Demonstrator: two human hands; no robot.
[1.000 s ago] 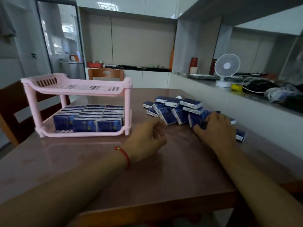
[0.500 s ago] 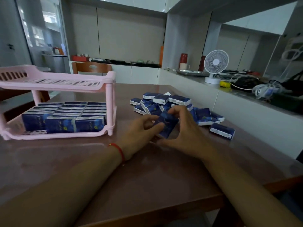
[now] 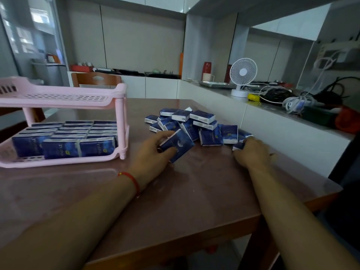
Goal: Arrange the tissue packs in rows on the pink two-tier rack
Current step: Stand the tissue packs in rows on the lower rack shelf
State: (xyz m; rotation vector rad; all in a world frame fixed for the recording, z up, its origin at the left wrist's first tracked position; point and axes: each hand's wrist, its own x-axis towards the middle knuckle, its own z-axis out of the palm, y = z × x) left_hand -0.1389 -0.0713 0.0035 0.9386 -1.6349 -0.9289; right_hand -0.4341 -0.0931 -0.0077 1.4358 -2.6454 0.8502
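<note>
My left hand (image 3: 155, 151) grips one tissue pack (image 3: 177, 145) and my right hand (image 3: 251, 152) pinches another (image 3: 238, 146) beside the loose pile (image 3: 194, 123) on the counter (image 3: 194, 191) — next, I judge, both belong on the pink rack (image 3: 64, 98), its lower tier filled, its top bare.

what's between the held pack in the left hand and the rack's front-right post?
Only bare table, in the head view. The left hand holds a tissue pack right of the pink rack's post; no loose pack lies between.
</note>
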